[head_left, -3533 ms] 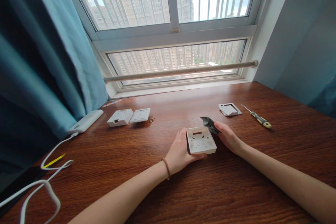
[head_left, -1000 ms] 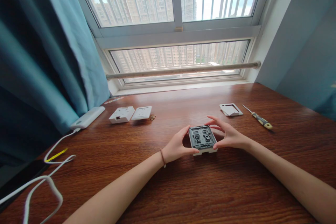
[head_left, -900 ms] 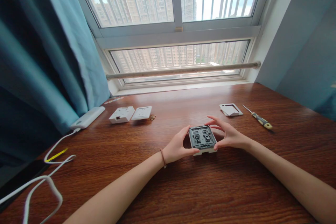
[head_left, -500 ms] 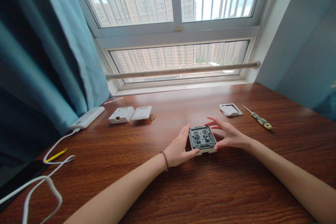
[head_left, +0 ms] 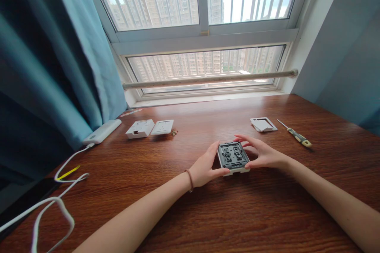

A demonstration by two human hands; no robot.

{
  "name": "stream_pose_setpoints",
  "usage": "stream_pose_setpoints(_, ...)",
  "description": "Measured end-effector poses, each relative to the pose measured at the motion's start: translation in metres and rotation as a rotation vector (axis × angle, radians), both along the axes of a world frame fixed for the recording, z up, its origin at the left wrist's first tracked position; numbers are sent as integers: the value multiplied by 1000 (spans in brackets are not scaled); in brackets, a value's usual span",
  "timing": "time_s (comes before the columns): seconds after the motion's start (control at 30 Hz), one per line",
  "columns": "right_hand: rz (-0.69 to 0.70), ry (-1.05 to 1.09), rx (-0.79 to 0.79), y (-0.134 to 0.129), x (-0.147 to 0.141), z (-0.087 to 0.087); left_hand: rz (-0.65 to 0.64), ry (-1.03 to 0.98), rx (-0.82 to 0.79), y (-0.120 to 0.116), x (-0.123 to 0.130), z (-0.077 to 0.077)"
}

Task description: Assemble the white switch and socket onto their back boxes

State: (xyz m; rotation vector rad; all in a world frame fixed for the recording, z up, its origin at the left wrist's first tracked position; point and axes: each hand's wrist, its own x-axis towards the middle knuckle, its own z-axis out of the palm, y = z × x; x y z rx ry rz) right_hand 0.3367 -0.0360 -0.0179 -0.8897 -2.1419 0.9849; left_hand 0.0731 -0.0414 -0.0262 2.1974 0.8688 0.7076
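Note:
A square wall switch (head_left: 233,155) lies in the middle of the table, its dark grey inner frame facing up on a white box. Two small mechanisms show on its face, with no rocker caps over them. My left hand (head_left: 206,167) grips its left side, thumb along the near edge and fingers mostly hidden behind the far left corner. On the right side, my right hand (head_left: 261,152) has its thumb at the near corner and its fingers curved around the far corner. The underside of the box is hidden.
Behind, at left, sit a white box (head_left: 139,129), a white socket plate (head_left: 162,127) and several screws (head_left: 175,132). White cover pieces (head_left: 263,124) and a screwdriver (head_left: 299,137) lie at right. A white power bank (head_left: 102,132) with a cable (head_left: 65,204) is beside the curtain.
My right hand's fingers have drawn in slightly toward the wall switch's far corner. The whole view has shifted a little; the other things lie where they were.

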Motion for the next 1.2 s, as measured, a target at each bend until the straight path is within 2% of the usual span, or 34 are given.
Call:
stream_pose_setpoints(0.2,-19,-54,-7,1,4,4,46,-12,-14,1,-1,-3)
stream_pose_setpoints(0.3,-18,-57,-16,0,4,4,149,-41,60,7,-2,-2)
stream_pose_setpoints(0.4,9,-24,-31,-1,2,3,361,-14,224,25,-16,5)
stream_pose_setpoints(0.47,0,-13,-14,0,2,3,577,117,400,41,-35,11)
stream_pose_setpoints(0.57,-71,-41,65,2,2,4,776,175,489,63,-69,15)
stream_pose_setpoints(0.6,-92,-49,90,3,2,4,857,247,531,68,-78,15)
stream_pose_setpoints(0.67,-117,-54,120,3,2,5,935,383,567,76,-92,10)
stream_pose_setpoints(0.73,-130,-61,137,1,0,6,964,487,574,82,-97,4)
stream_pose_setpoints(0.87,-141,-66,173,-2,-3,7,963,581,590,91,-91,-4)
stream_pose_setpoints(1.0,-139,-68,190,-3,-3,7,942,591,592,100,-88,-7)
stream_pose_setpoints(1.2,-149,-58,207,-3,-3,8,949,532,548,108,-97,-11)
